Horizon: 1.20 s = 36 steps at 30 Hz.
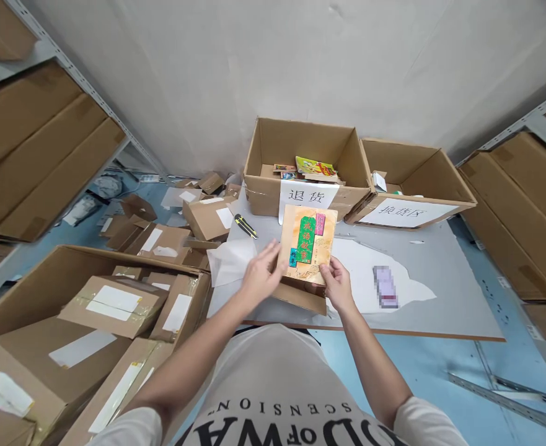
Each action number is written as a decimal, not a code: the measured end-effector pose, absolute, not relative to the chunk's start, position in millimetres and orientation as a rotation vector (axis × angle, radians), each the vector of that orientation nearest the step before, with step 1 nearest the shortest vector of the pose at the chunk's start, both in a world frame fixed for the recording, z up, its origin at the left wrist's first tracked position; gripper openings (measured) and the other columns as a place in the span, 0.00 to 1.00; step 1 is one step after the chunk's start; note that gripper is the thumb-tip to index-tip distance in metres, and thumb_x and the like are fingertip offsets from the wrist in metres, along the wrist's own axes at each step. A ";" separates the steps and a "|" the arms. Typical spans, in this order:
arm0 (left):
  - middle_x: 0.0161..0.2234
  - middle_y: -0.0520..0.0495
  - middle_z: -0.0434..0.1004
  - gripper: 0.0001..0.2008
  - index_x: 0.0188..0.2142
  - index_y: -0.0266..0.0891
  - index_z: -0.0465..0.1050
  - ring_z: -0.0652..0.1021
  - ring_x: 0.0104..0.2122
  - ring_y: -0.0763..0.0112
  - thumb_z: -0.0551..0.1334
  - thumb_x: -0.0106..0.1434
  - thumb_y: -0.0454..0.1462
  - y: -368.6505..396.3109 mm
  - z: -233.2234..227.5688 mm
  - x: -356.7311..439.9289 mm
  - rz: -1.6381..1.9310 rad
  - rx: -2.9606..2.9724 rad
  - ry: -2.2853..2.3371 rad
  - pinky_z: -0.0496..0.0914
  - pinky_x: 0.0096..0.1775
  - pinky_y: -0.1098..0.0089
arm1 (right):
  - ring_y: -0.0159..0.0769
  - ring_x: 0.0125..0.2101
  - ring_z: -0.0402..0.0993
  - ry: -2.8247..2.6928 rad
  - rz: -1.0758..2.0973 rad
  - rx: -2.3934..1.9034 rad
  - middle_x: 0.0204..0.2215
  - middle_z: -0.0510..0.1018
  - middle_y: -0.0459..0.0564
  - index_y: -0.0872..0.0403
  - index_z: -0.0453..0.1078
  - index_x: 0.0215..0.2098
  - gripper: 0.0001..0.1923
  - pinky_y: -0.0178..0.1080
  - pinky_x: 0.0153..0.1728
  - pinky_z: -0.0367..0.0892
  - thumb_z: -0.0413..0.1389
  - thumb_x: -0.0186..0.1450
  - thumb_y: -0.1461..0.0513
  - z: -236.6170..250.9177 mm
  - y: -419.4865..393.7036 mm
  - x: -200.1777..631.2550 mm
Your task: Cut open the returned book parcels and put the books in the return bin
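Head view of a work area: a book [308,241], cover upward, is held above the table [458,297], in front of the labelled large box [263,199] and over a small carton [303,300]. My right grip [338,285] is closed on the book's lower right corner, thumb on the cover. My left grip [262,271] lies at the opposite edge; whether it pinches the book or merely steadies it, I cannot tell.

Likely failures, in my judgement, are as follows. Should the right thumb relax, the book could pivot about its corner and slide down into or against the small carton, since much of its weight may hang there. Too hard a squeeze might crease the cover. The book also hides part of the small carton from me, so a low movement could catch its edge on a flap. On the table, the cutter [245,226] lies beyond my left grip; a careless reach might knock it, and its blade position is unclear. A tug on the white sheet [354,272] could drag along the blurred purple object [385,286] resting upon it.
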<state>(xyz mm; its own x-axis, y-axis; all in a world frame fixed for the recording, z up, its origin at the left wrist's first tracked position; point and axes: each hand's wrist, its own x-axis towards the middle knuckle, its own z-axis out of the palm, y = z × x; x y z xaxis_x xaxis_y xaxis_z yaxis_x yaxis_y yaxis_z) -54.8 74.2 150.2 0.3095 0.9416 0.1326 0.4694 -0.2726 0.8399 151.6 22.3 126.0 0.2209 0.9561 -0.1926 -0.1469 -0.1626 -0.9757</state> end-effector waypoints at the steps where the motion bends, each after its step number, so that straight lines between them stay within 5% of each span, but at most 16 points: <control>1: 0.62 0.45 0.57 0.28 0.60 0.41 0.61 0.60 0.61 0.55 0.55 0.62 0.48 65.3 153.3 -42.0 0.867 1.842 1.147 0.54 0.61 0.57 | 0.45 0.40 0.77 -0.894 1.149 -1.346 0.44 0.78 0.51 0.49 0.66 0.50 0.24 0.47 0.35 0.76 0.56 0.59 0.49 129.6 21.3 149.8; 6: 0.66 0.44 0.46 0.34 0.64 0.41 0.50 0.52 0.64 0.56 0.57 0.62 0.48 44.4 149.7 -6.1 0.892 1.432 0.791 0.53 0.62 0.58 | 0.45 0.40 0.77 -1.283 0.760 -1.603 0.40 0.80 0.51 0.49 0.68 0.52 0.21 0.47 0.44 0.72 0.51 0.64 0.52 143.3 13.2 134.2; 12: 0.56 0.42 0.68 0.26 0.56 0.40 0.62 0.68 0.56 0.58 0.63 0.59 0.44 48.7 145.7 0.8 1.118 0.971 0.652 0.63 0.57 0.60 | 0.46 0.53 0.69 -1.804 0.385 -1.614 0.53 0.72 0.55 0.52 0.65 0.57 0.23 0.46 0.52 0.67 0.49 0.65 0.57 141.8 -0.5 109.3; 16: 0.50 0.44 0.74 0.19 0.47 0.41 0.68 0.73 0.52 0.60 0.65 0.57 0.42 57.3 146.7 -5.8 1.148 0.734 0.662 0.67 0.53 0.61 | 0.45 0.57 0.64 -1.836 0.269 -1.486 0.57 0.67 0.56 0.54 0.64 0.58 0.26 0.49 0.58 0.60 0.54 0.63 0.55 138.1 -2.7 116.8; 20: 0.45 0.46 0.77 0.19 0.45 0.41 0.68 0.75 0.49 0.59 0.67 0.55 0.41 64.6 144.9 -17.8 1.047 0.602 0.623 0.68 0.52 0.59 | 0.48 0.60 0.59 -1.337 0.518 -1.584 0.60 0.62 0.57 0.54 0.60 0.61 0.33 0.53 0.58 0.58 0.56 0.61 0.52 134.0 4.1 141.6; 26: 0.42 0.45 0.79 0.21 0.46 0.39 0.70 0.77 0.47 0.58 0.69 0.53 0.39 71.1 138.8 -24.8 0.936 0.575 0.595 0.69 0.50 0.58 | 0.45 0.44 0.75 -0.700 1.353 -1.241 0.47 0.77 0.54 0.53 0.66 0.53 0.29 0.46 0.39 0.75 0.58 0.58 0.49 130.3 8.6 155.0; 36: 0.44 0.42 0.78 0.25 0.50 0.37 0.72 0.77 0.46 0.58 0.68 0.53 0.41 85.5 133.2 -31.7 0.928 0.687 0.756 0.73 0.46 0.61 | 0.38 0.40 0.76 -0.522 1.289 -1.133 0.45 0.78 0.50 0.50 0.69 0.51 0.25 0.41 0.37 0.75 0.61 0.57 0.52 113.7 3.6 150.8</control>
